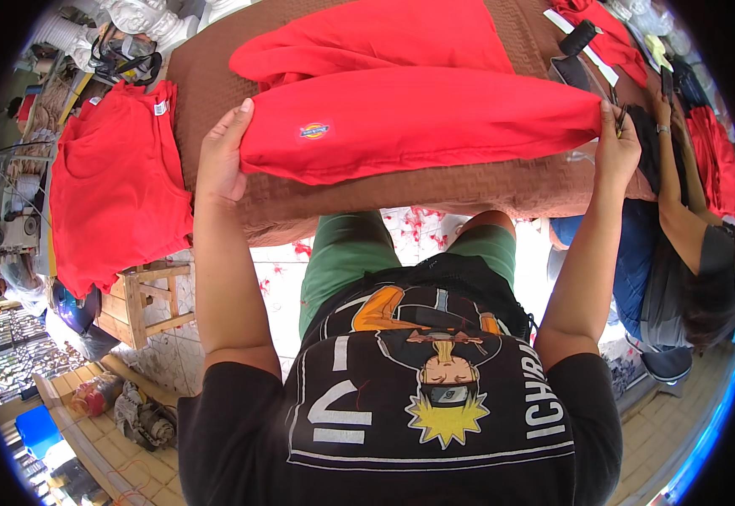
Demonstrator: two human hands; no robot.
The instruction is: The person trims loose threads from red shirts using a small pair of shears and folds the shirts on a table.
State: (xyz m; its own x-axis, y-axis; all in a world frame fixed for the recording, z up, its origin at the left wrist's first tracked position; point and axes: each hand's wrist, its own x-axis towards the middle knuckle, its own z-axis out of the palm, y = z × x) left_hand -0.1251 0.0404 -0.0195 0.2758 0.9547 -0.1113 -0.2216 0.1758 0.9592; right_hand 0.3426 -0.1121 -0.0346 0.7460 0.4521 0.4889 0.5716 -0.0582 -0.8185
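Observation:
A red garment [418,118] with a small coloured patch is stretched sideways between my two hands, just over the near edge of the brown-covered table [207,93]. My left hand [228,152] pinches its left end, thumb on top. At its right end my right hand [619,145] closes on the cloth. A small dark pointed tool, perhaps thread snips [621,121], also shows at the right fingers; its shape is partly hidden. Behind the stretched part lies more red cloth [376,38], and I cannot tell whether it belongs to the same garment.
Red sleeveless garments [119,185] are heaped at the left over a wooden stool [144,308]. A black thread spool [577,38] stands at the far right. Another person [679,253] works close on the right, arms at the table. Red scraps [418,223] litter the white floor.

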